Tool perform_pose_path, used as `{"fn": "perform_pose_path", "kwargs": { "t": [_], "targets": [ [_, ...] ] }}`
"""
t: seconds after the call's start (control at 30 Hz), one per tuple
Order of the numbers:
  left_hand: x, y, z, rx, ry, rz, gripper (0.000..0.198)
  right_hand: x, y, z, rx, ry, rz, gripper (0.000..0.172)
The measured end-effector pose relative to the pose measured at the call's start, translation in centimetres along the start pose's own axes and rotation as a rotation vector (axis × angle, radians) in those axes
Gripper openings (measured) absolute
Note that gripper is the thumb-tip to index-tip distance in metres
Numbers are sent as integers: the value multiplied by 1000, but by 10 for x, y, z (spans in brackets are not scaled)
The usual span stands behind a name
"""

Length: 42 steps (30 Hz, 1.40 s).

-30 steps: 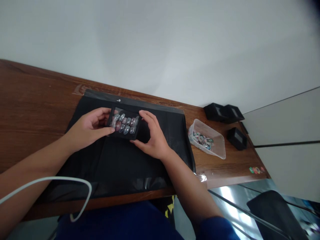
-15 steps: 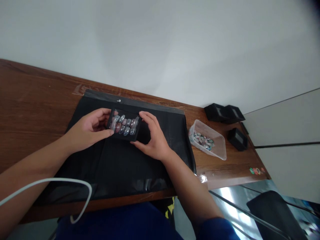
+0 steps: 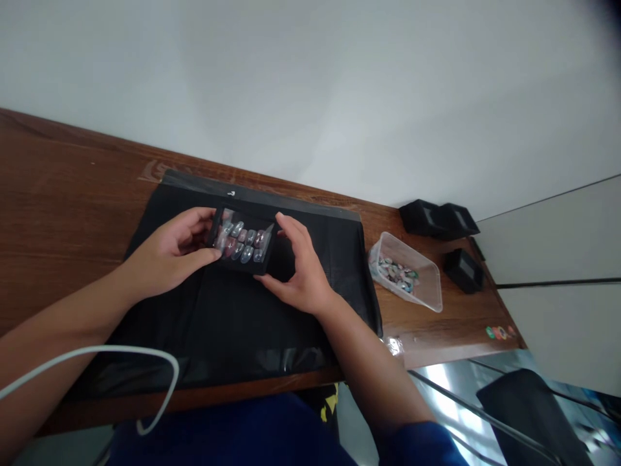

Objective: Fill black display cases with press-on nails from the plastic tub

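Between my hands is a black box of press-on nails (image 3: 242, 262), held above a black mat. Two rows of shiny grey and pinkish press-on nails (image 3: 241, 243) show through its clear front. My left hand (image 3: 177, 249) grips the box's left edge, thumb on the lower left corner and fingers curled behind it. At the other end, my right hand (image 3: 301, 272) holds the right side, with the thumb at the bottom edge and the fingers at the upper right corner.
A clear plastic tub (image 3: 407, 272) with several loose nails stands right of the black mat (image 3: 233, 323). Several black boxes (image 3: 463, 270) sit beyond it near the wall. Small coloured rings (image 3: 499, 332) lie by the table's right edge. A white cable (image 3: 121, 349) crosses in front.
The fingers of my right hand have shifted slightly right along the box's edge. The box stays almost in place in my left hand.
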<state>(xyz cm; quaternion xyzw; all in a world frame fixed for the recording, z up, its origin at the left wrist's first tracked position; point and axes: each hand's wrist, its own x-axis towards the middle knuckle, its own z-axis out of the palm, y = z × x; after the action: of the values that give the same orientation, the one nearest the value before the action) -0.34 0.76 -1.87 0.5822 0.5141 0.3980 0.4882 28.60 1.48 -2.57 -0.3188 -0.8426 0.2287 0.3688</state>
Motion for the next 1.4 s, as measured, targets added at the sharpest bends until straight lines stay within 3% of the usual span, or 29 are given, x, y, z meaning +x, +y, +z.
{"fn": "perform_pose_path", "kwargs": {
  "t": [0.17, 0.37, 0.73, 0.97, 1.4],
  "targets": [
    [0, 3, 2, 18, 32, -23, 70, 1, 0, 0, 22, 26, -42, 111],
    [0, 11, 2, 18, 22, -56, 70, 1, -1, -3, -13, -23, 17, 116],
    [1, 4, 0, -3, -6, -39, 71, 1, -1, -2, 11, -8, -7, 103],
    [2, 5, 1, -6, 8, -52, 71, 2, 1, -2, -5, -67, 72, 112],
    [3, -1, 3, 15, 42, -36, 67, -1, 5, 0, -49, -32, 104, 123]
  ]
}}
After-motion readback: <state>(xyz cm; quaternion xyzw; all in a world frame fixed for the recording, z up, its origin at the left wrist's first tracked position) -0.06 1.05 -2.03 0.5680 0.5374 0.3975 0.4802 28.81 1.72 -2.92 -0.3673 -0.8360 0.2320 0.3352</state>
